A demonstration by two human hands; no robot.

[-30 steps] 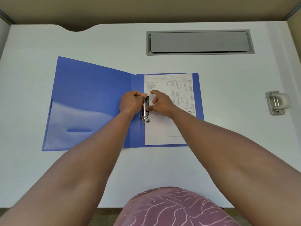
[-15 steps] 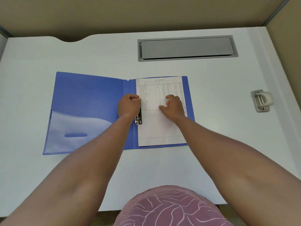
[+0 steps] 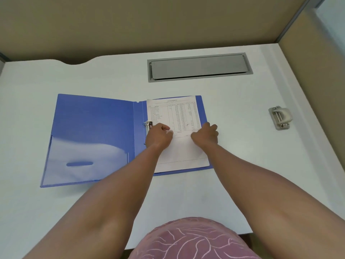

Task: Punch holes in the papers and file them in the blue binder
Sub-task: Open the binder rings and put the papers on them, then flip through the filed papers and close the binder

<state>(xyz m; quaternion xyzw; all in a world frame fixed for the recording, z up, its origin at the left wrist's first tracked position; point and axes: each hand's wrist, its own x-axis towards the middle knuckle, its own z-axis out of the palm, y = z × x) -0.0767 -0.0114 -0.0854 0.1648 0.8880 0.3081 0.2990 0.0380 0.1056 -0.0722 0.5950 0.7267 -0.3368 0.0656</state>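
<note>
The blue binder (image 3: 93,135) lies open near the middle of the counter (image 3: 242,165), its inside cover toward the left edge. The papers (image 3: 179,146) sit on its right half, printed side up, their left margin at the metal ring mechanism (image 3: 148,124). The left hand (image 3: 158,136) rests on that margin just beside the rings, fingers curled in on the sheet; whether it pinches the paper or only presses it cannot be told. The right hand (image 3: 206,135) lies at the sheet's right edge, fingers bent over it, apparently gripping or steadying that edge.

The hole punch (image 3: 280,117) stands well apart near the right edge of the counter, untouched, so punching looks finished. The sheets seem seated on the rings. What probably remains is to fasten the mechanism and fold the cover shut.
</note>
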